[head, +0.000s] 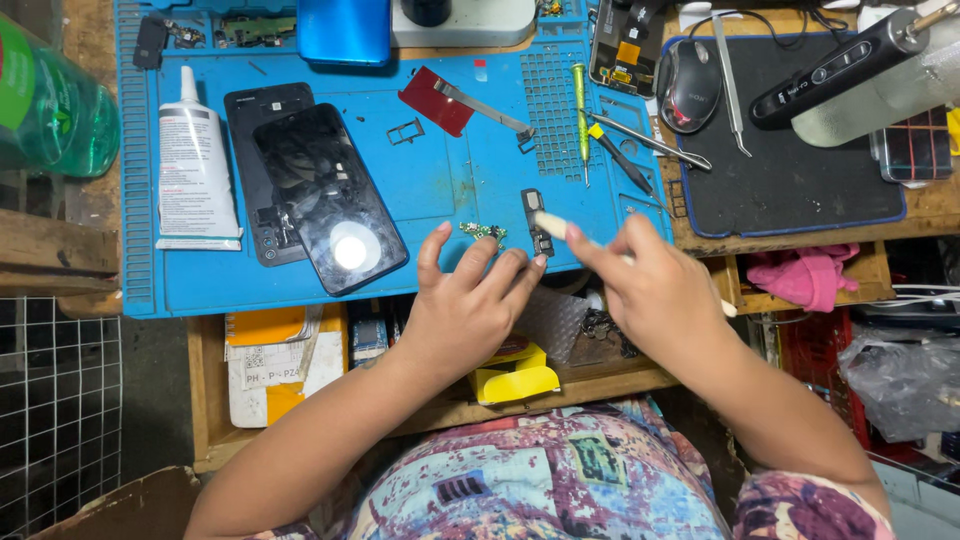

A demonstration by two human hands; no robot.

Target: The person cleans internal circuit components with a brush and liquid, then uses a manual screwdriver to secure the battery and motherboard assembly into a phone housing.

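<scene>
two hands are noted over the blue mat (420,190): right hand (655,290) clenched on a pale brush (552,224), left hand (470,305) released beside a small green board (483,232), judged light, fragile, best held edgewise.

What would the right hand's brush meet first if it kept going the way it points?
The right hand holds a pale brush aimed up-left. Its tip already sits at the small black part on the blue mat; beyond that, probably the small green circuit strip.
</scene>
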